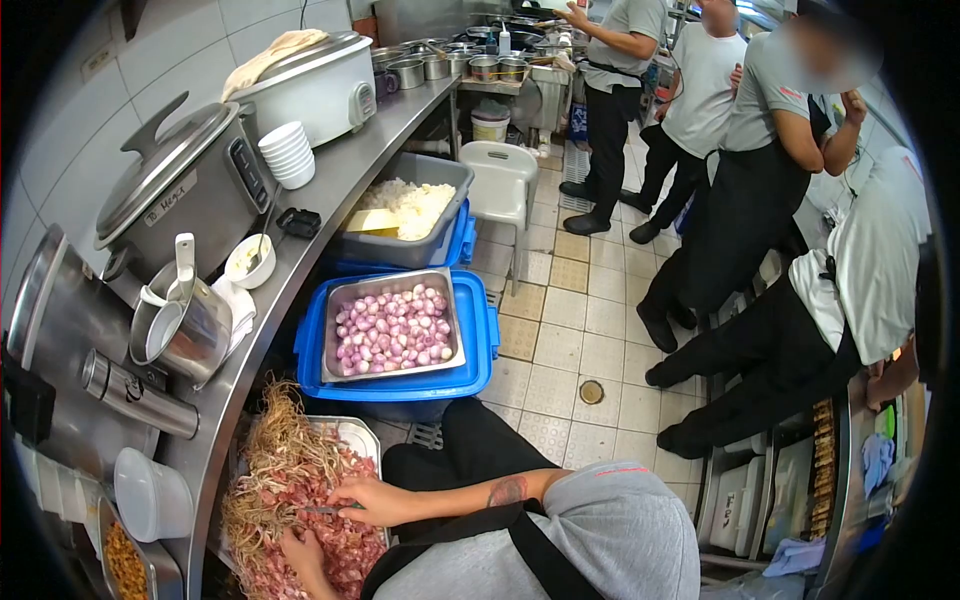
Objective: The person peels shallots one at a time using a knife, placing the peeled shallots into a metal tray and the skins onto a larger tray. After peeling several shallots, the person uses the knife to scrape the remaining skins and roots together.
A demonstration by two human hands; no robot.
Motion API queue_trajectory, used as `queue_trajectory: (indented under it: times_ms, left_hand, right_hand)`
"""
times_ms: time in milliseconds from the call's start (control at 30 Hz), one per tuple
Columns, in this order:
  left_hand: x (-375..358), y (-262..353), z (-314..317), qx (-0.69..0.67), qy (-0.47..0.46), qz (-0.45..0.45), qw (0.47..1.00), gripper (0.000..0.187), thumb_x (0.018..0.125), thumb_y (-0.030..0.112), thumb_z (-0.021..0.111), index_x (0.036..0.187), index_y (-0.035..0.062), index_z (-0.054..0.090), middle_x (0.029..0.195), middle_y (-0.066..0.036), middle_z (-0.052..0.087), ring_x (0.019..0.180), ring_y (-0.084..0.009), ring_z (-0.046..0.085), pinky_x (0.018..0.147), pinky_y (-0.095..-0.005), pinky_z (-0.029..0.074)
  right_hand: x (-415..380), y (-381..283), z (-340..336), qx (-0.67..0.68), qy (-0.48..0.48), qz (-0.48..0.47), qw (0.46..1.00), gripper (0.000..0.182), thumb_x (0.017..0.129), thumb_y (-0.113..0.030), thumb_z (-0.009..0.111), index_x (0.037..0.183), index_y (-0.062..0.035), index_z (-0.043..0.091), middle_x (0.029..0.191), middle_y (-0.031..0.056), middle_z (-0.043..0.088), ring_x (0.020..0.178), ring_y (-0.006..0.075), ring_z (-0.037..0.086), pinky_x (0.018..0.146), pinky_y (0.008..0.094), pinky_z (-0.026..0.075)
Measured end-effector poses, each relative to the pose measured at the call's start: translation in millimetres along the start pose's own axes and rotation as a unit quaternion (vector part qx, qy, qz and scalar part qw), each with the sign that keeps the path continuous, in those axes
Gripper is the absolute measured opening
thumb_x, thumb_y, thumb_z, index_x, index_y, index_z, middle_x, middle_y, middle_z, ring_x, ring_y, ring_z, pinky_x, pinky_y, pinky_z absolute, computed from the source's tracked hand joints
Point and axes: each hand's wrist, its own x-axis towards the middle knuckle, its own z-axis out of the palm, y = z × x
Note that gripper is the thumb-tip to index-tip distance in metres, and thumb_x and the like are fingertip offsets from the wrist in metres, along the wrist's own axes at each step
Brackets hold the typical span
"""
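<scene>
Right hand (365, 500) is pinching one small knife (322, 510); left hand (303, 552) is gripping a shallot over one tray (355, 435) of peelings, beside one tray of peeled shallots (392, 326).

The right hand (365, 500) holds a small knife (322, 510) over a tray (355, 435) full of cut pink shallots and stringy roots. The left hand (303, 552) rests in the pile. Close by, a metal pan of peeled shallots (392, 326) sits on a blue tub (480, 340).

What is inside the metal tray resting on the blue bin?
The metal tray holds peeled pinkish shallots, heaped across its floor. The blue bin interior beneath is covered and unseen.
</scene>
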Motion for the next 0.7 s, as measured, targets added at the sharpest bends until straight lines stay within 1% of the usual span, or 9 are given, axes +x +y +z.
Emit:
queue_trajectory:
  times_ms: [67, 167, 267, 333, 433, 467, 500, 600, 700]
  left_hand:
    - [-0.3, 2.3, -5.6, -0.029, -0.018, 0.013, 0.999, 0.017, 0.075, 0.013, 0.056, 0.077, -0.0032, 0.052, 0.072, -0.021, 0.055, 0.070, -0.0387, 0.053, 0.064, -0.0425, 0.042]
    - [-5.8, 7.2, -17.2, -0.069, -0.058, 0.019, 0.996, 0.016, 0.079, 0.012, 0.053, 0.080, -0.0039, 0.055, 0.069, -0.020, 0.056, 0.066, -0.0337, 0.055, 0.062, -0.0389, 0.043]
    - [-5.5, -3.5, -20.7, -0.174, -0.095, 0.033, 0.980, 0.019, 0.081, 0.014, 0.054, 0.085, -0.0042, 0.058, 0.066, -0.018, 0.056, 0.064, -0.0266, 0.055, 0.061, -0.0350, 0.043]
    - [-1.7, -0.3, -24.2, -0.225, -0.112, 0.011, 0.968, 0.015, 0.080, 0.011, 0.058, 0.083, -0.0039, 0.060, 0.068, -0.010, 0.059, 0.064, -0.0160, 0.053, 0.061, -0.0292, 0.042]
    - [-7.1, -2.4, -41.4, -0.309, -0.125, 0.000, 0.943, 0.006, 0.079, 0.003, 0.059, 0.084, -0.0014, 0.060, 0.071, -0.002, 0.057, 0.064, -0.0084, 0.049, 0.061, -0.0230, 0.040]
    - [-11.9, 0.0, -47.6, -0.319, -0.122, 0.000, 0.940, 0.007, 0.079, 0.002, 0.059, 0.085, -0.0013, 0.059, 0.072, -0.001, 0.055, 0.065, -0.0083, 0.048, 0.062, -0.0225, 0.039]
    - [-16.9, 8.1, -52.1, -0.330, -0.123, 0.002, 0.936, 0.007, 0.079, 0.002, 0.058, 0.086, -0.0012, 0.058, 0.073, -0.001, 0.054, 0.066, -0.0082, 0.047, 0.062, -0.0221, 0.039]
    - [-17.8, 5.3, -44.3, -0.326, -0.096, 0.044, 0.940, 0.010, 0.079, -0.001, 0.056, 0.089, -0.0010, 0.056, 0.077, 0.000, 0.051, 0.070, -0.0079, 0.045, 0.064, -0.0212, 0.038]
    - [-19.6, -9.1, -25.5, -0.387, -0.055, 0.038, 0.920, 0.012, 0.079, -0.001, 0.056, 0.091, -0.0011, 0.056, 0.080, -0.001, 0.050, 0.073, -0.0080, 0.044, 0.068, -0.0212, 0.038]
  right_hand:
    - [-0.5, -6.6, -4.8, 0.000, -0.004, 0.002, 1.000, 0.023, 0.080, -0.011, 0.057, 0.101, 0.0004, 0.057, 0.093, 0.0174, 0.057, 0.093, 0.0339, 0.054, 0.082, 0.0409, 0.042]
    - [-1.6, 5.0, -1.3, -0.010, 0.015, -0.006, 1.000, 0.023, 0.081, -0.011, 0.057, 0.101, -0.0006, 0.057, 0.090, 0.0173, 0.057, 0.090, 0.0333, 0.055, 0.079, 0.0409, 0.043]
    - [8.6, 18.3, 27.7, -0.004, -0.018, -0.049, 0.999, 0.024, 0.081, -0.012, 0.056, 0.103, -0.0016, 0.057, 0.086, 0.0165, 0.058, 0.084, 0.0314, 0.057, 0.074, 0.0399, 0.044]
    - [4.2, 22.4, 15.9, -0.021, 0.015, -0.055, 0.998, 0.025, 0.082, -0.012, 0.056, 0.105, -0.0022, 0.057, 0.082, 0.0158, 0.059, 0.078, 0.0297, 0.058, 0.070, 0.0390, 0.045]
    - [10.5, 22.3, 27.7, 0.056, -0.044, 0.033, 0.997, 0.024, 0.084, -0.014, 0.055, 0.105, -0.0024, 0.058, 0.078, 0.0139, 0.061, 0.073, 0.0243, 0.061, 0.066, 0.0368, 0.046]
    - [11.7, 24.3, 34.1, 0.078, -0.060, 0.051, 0.994, 0.024, 0.084, -0.015, 0.054, 0.105, -0.0024, 0.058, 0.078, 0.0134, 0.061, 0.070, 0.0231, 0.061, 0.064, 0.0363, 0.046]
    - [11.9, -13.7, 15.1, 0.094, -0.092, 0.088, 0.987, 0.025, 0.086, -0.016, 0.053, 0.107, -0.0026, 0.057, 0.078, 0.0132, 0.062, 0.057, 0.0202, 0.060, 0.057, 0.0341, 0.047]
    - [18.0, -5.3, 30.5, 0.069, -0.066, 0.042, 0.995, 0.029, 0.088, -0.020, 0.052, 0.111, -0.0024, 0.055, 0.081, 0.0115, 0.063, 0.060, 0.0162, 0.060, 0.063, 0.0332, 0.047]
    - [26.8, 28.4, 61.0, 0.113, -0.080, 0.054, 0.989, 0.030, 0.089, -0.020, 0.050, 0.113, -0.0019, 0.053, 0.077, 0.0081, 0.062, 0.051, 0.0140, 0.057, 0.052, 0.0298, 0.045]
